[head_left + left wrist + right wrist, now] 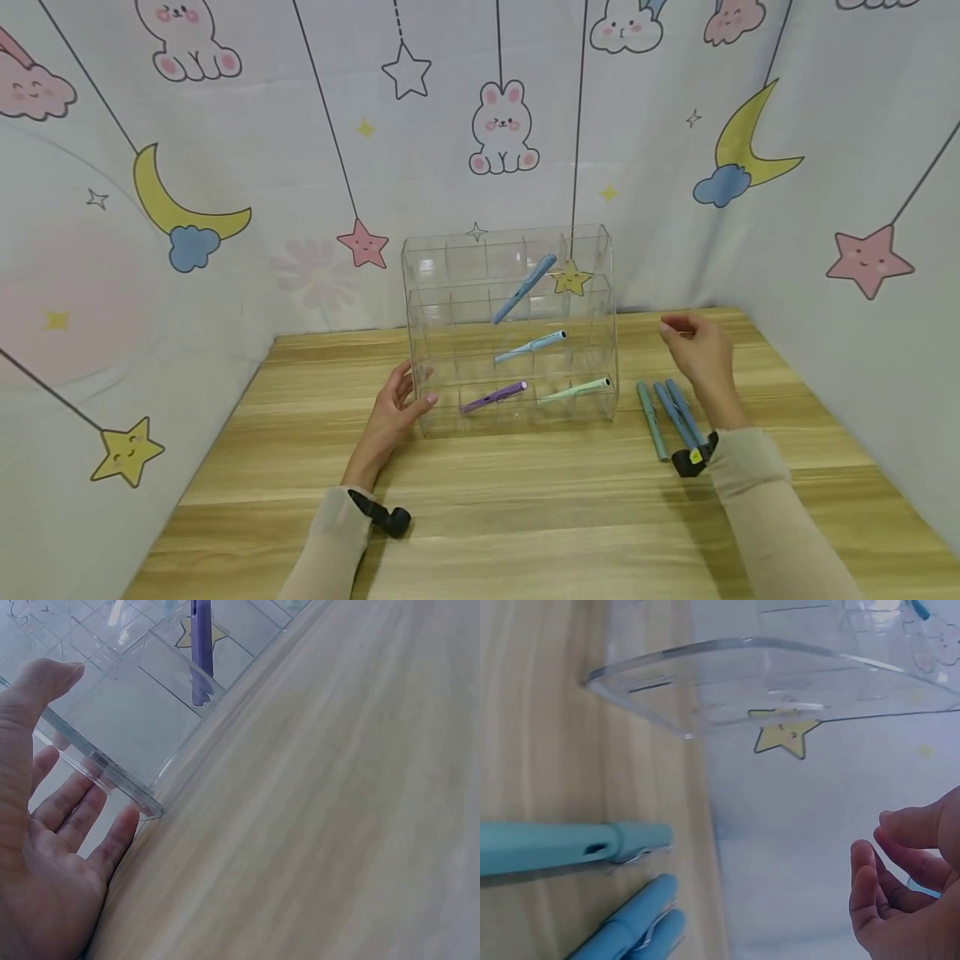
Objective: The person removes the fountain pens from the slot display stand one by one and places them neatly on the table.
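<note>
A clear acrylic tiered rack stands on the table, divided into small compartments. My left hand holds its left side panel, thumb in front and fingers around the outer edge. Tilted in the rack are a blue pen up high, a light blue pen in the middle, and a purple pen and pale green pen at the bottom. Right of the rack, my right hand hovers with loosely curled fingers and nothing visible between them. Below it lie a teal pen and two blue pens.
The wooden table reaches back to a white cloth backdrop printed with bunnies, stars and moons. Cloth also hangs along both sides. A small black camera sits on the left wrist and another on the right.
</note>
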### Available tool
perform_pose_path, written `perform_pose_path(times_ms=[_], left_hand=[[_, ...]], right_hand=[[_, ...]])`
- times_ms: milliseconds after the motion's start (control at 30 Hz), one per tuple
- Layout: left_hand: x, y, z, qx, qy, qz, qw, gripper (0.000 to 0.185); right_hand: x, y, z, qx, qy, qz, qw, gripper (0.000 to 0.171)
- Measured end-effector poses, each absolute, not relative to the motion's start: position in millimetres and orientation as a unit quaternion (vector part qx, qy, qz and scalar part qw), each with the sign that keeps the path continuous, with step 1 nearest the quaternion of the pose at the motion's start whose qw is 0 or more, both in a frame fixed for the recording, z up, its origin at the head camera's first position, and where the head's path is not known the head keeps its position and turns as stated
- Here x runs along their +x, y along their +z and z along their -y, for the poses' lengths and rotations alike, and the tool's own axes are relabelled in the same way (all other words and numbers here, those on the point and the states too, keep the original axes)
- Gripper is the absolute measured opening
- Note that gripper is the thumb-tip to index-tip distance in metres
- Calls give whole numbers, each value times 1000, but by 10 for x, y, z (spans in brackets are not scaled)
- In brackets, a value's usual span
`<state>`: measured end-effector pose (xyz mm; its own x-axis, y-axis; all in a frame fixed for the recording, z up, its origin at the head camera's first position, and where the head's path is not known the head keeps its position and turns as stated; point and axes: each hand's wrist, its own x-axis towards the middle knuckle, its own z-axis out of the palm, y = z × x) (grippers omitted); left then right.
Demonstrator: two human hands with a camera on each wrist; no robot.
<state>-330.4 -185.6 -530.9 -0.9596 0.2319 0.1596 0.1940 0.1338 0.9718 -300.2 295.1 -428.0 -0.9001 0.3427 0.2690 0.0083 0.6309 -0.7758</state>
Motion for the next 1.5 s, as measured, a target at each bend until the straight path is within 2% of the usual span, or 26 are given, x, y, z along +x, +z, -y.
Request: perform_pose_path(times_ms=[233, 700, 1000, 1500], left_hand=[[-3300, -5305, 1868, 132, 643, -754, 12, 80], [-3292, -5294, 1837, 146, 640, -754, 2, 79], [-3282, -5288, 1852, 147, 643, -752, 2, 81], [-3284, -5297, 1857, 143, 643, -752, 7, 80]], right_hand=[[-3073, -4044, -2794, -53, 439, 869, 222, 39], [-3093, -3699, -2415, 1, 468, 837, 284, 29], [-3106, -3558, -2217, 30, 506, 820, 268, 32], [-3363, -3480, -1945, 63, 504, 828, 238, 31]])
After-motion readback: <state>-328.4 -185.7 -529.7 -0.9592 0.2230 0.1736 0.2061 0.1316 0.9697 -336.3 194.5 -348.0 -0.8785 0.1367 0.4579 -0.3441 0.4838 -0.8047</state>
